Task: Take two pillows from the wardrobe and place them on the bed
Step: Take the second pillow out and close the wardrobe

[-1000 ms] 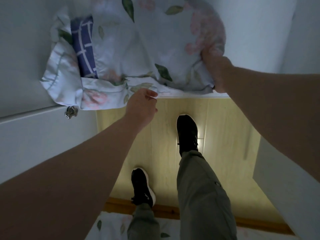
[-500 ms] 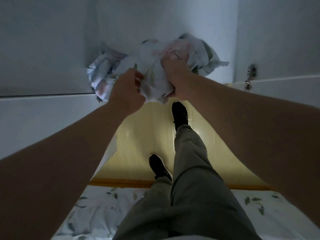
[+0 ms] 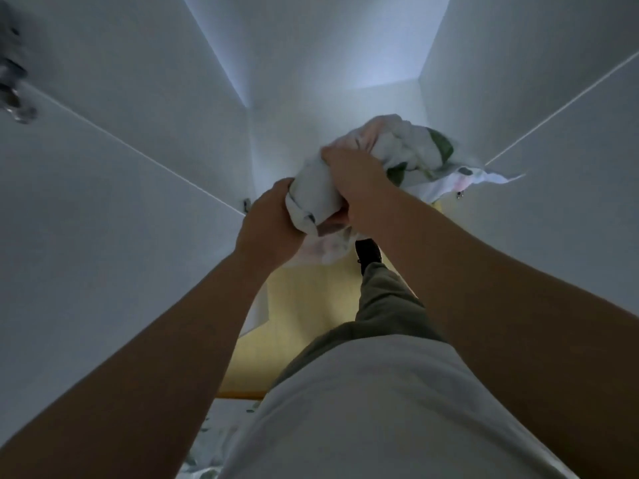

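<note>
A floral pillow in a white case with pink flowers and green leaves is bunched up in front of the white wardrobe. My left hand grips its lower crumpled end from the left. My right hand is closed on the same bunch just above and to the right. Most of the pillow is squeezed between the two hands; only its upper right part spreads out. A strip of the bed with a leaf-print sheet shows at the bottom. No second pillow is in view.
White wardrobe doors stand open on both sides, with a metal hinge at the upper left. Below is a pale wooden floor, my dark shoe, olive trouser leg and white shirt.
The pillow has gone from spread out on the shelf to tightly bunched between both hands. My hands have come together and the view has tilted up into the wardrobe.
</note>
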